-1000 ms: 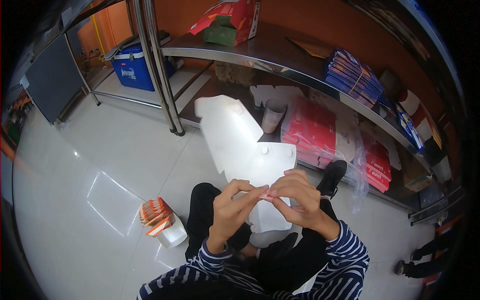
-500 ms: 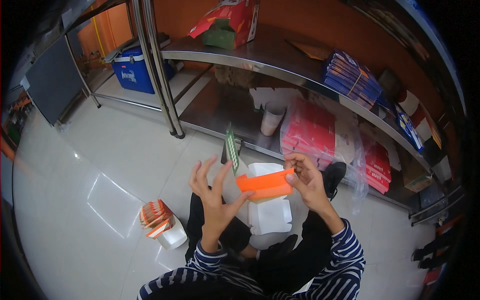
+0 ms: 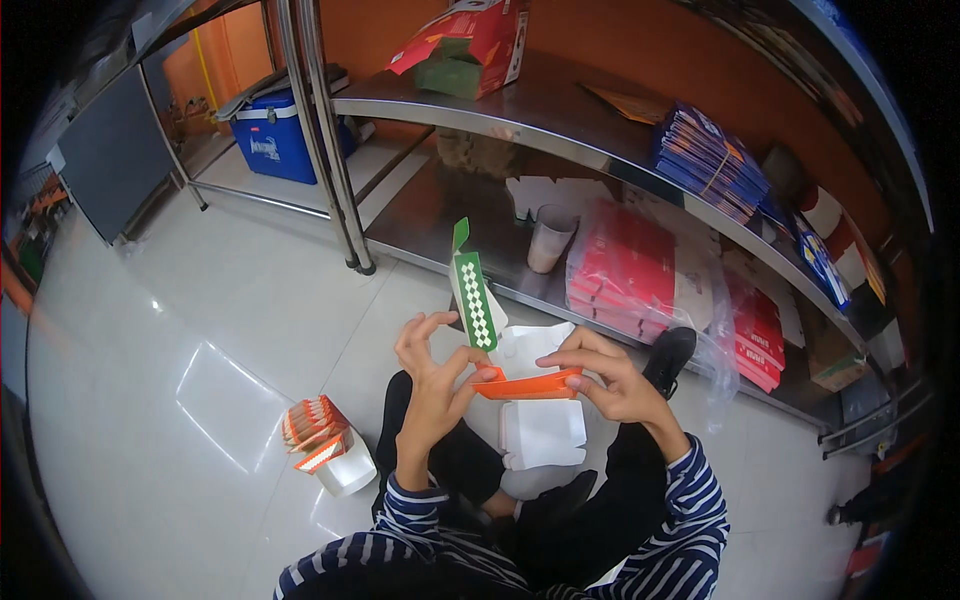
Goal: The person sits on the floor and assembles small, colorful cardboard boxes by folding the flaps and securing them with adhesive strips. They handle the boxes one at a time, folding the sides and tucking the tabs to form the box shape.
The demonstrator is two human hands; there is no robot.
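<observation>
A partly folded paper box is held up between my two hands, with an orange panel (image 3: 530, 385) toward me and a green side panel with white diamonds (image 3: 474, 300) standing at its left. My left hand (image 3: 430, 380) pinches the left corner of the orange panel between thumb and finger. At the right end of that panel, my right hand (image 3: 610, 380) grips with thumb below and fingers over the top edge. White inner card shows behind the orange edge. Below it lies a white card piece with notched edges (image 3: 543, 435); I cannot tell whether it joins the box.
On the floor at left, a white open box (image 3: 350, 468) sits beside bundled orange-edged folded cards (image 3: 315, 425). Ahead, a steel shelf (image 3: 430, 262) carries a cup (image 3: 550, 238) and plastic-wrapped red cartons (image 3: 625, 260). Above are a red box (image 3: 480, 50) and banded blue packets (image 3: 710, 160).
The orange panel has tipped from facing up to nearly edge-on. My left fingers have closed in on its left corner, my right fingers have come over its edge, and the green panel shows more broadly.
</observation>
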